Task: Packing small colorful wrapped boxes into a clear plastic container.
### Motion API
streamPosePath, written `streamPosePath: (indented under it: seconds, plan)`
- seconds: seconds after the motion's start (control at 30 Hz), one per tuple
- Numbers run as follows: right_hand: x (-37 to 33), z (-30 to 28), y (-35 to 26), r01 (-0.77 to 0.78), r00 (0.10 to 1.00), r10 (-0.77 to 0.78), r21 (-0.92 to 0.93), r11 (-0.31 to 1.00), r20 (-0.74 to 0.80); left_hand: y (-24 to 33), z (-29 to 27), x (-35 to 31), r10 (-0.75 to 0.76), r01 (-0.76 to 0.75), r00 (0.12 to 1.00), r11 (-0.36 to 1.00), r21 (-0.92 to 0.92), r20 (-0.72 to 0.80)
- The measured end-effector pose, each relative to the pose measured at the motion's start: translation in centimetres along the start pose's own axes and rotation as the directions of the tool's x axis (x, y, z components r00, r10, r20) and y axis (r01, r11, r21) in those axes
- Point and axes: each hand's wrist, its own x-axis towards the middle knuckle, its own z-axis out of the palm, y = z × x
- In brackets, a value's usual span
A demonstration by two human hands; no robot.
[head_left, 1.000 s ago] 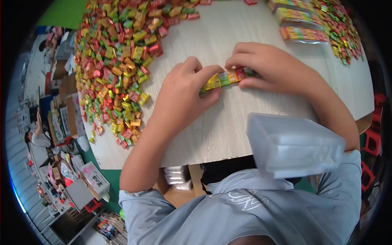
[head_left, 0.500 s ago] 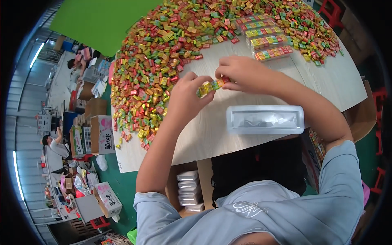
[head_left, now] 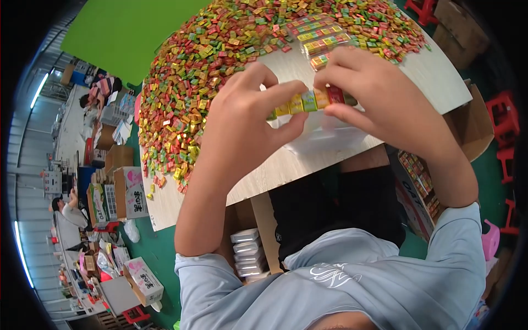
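Note:
A short row of small wrapped candies, yellow, green, orange and red, is squeezed end to end between my two hands. My left hand pinches its left end with thumb and fingers, and my right hand grips the right end. Directly below the row is a clear plastic tray, partly covered by my hands; whether the candies touch it I cannot tell. Beyond my right hand, several clear packs filled with candy rows lie side by side on the pale table.
Loose wrapped candies form a big heap along the table's far and left sides. Below the table edge, a carton holds stacked clear trays. At right stands a box of packed candies. Two other people are at the left, farther off.
Both hands have come nearer with the candy row and now hold it over the clear tray. The tray, formerly in full view, is now partly hidden. My view has shifted slightly.

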Motion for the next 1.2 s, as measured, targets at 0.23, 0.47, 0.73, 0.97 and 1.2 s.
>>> streamPosePath:
  seconds: [0.23,0.47,0.73,0.97,1.2]
  plan:
    - [-3.3,1.9,-0.4,-0.070,0.997,0.070,0.021,0.997,-0.017,0.6,2.6,-2.2,-0.020,0.023,0.998,0.998,-0.064,0.058]
    - [-7.0,3.3,-2.4,-0.132,0.990,0.124,-0.157,0.979,-0.060,2.3,4.8,-6.4,-0.034,0.039,0.998,0.990,0.133,-0.045]
    - [-8.3,4.3,-3.1,-0.173,0.984,0.163,-0.217,0.961,-0.066,3.1,7.1,-7.8,-0.044,0.072,0.993,0.964,0.255,-0.113]
    - [-6.7,3.6,-0.7,-0.163,0.980,0.161,-0.006,0.987,-0.117,2.2,5.0,-5.3,-0.116,0.116,0.987,0.993,-0.006,-0.112]
    - [-5.1,3.8,-0.5,-0.207,0.974,0.223,0.260,0.943,-0.030,1.6,4.9,-5.0,-0.089,0.089,0.988,0.996,-0.011,-0.129]
